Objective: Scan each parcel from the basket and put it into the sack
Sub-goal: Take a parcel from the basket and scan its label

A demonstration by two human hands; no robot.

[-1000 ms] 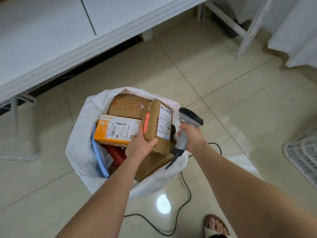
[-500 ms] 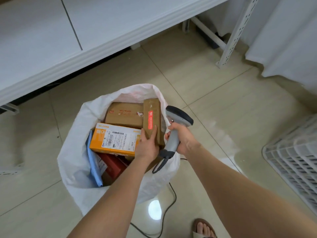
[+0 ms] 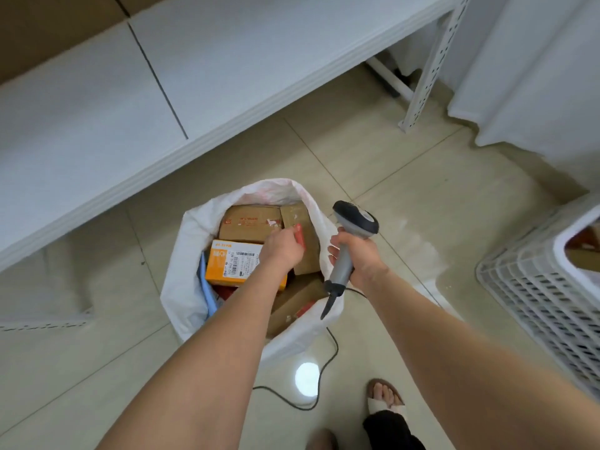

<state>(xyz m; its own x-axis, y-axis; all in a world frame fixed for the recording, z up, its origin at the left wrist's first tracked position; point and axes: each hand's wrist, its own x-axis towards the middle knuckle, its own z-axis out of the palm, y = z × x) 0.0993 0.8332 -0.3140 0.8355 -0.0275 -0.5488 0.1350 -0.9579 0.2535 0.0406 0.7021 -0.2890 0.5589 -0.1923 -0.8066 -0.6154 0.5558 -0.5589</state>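
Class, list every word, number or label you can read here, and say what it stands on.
"502-A02 10", ending unsure: white label on the orange box.
Its other lines and white logo: too small.
Red print on the brown carton: blurred.
Red strip on the parcel under the left hand: unreadable.
Scanner in the right hand: no legible text.

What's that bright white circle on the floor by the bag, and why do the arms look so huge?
Head view: the circle is glare, probably a ceiling light mirrored in the glossy floor. Head view again: the wide-angle lens swells the left forearm and the right forearm, which are closest to the camera at the bottom edge.
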